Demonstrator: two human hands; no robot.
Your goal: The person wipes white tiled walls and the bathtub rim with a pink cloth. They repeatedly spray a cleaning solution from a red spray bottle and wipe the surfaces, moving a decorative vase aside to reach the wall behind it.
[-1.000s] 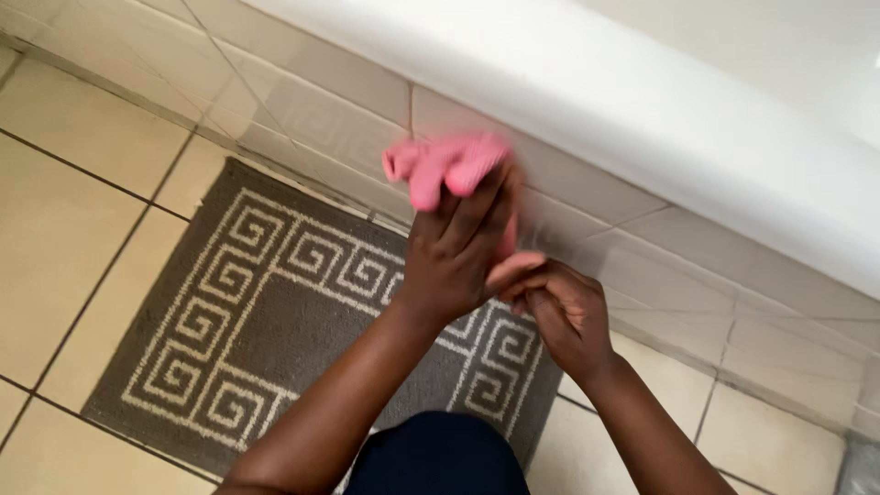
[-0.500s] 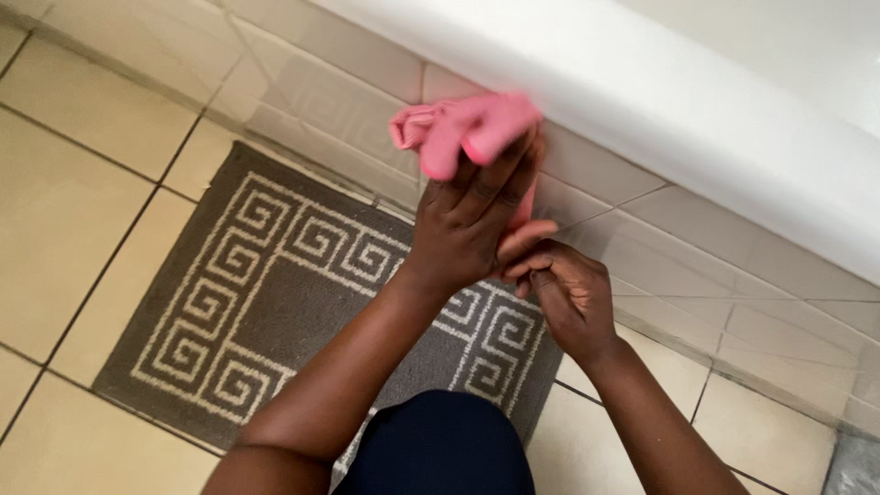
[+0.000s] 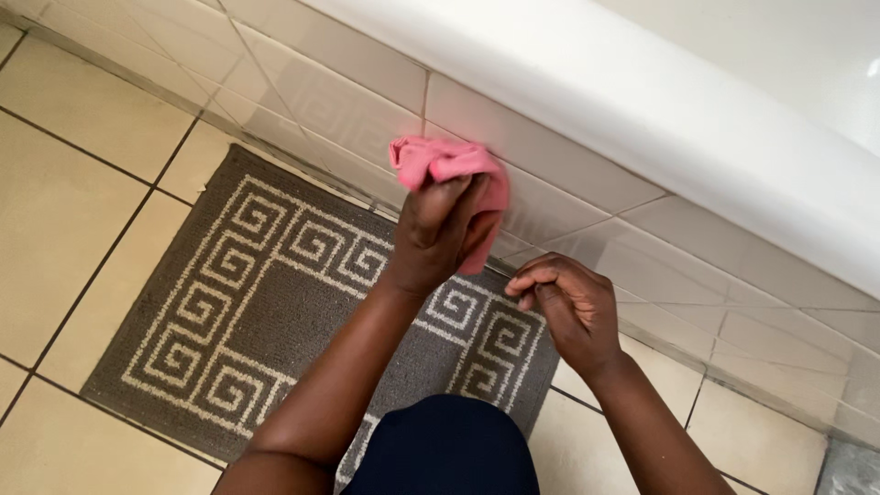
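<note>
My left hand point(image 3: 438, 234) is closed around a bunched pink cloth point(image 3: 449, 163), which sticks out above my fingers close to the tiled side of the bathtub point(image 3: 587, 197). Whether the cloth touches the tiles cannot be told. My right hand point(image 3: 564, 302) hovers a little lower and to the right, fingers curled loosely inward, holding nothing and apart from the cloth.
A grey bath mat point(image 3: 266, 302) with a pale key pattern lies on the beige floor tiles point(image 3: 73, 211) below my arms. The white bathtub rim point(image 3: 660, 101) runs diagonally across the top. My dark-clothed knee point(image 3: 445, 449) shows at the bottom edge.
My right hand has let go of the pink cloth and dropped away to the right. My left hand has closed into a fist around the cloth, which is now bunched.
</note>
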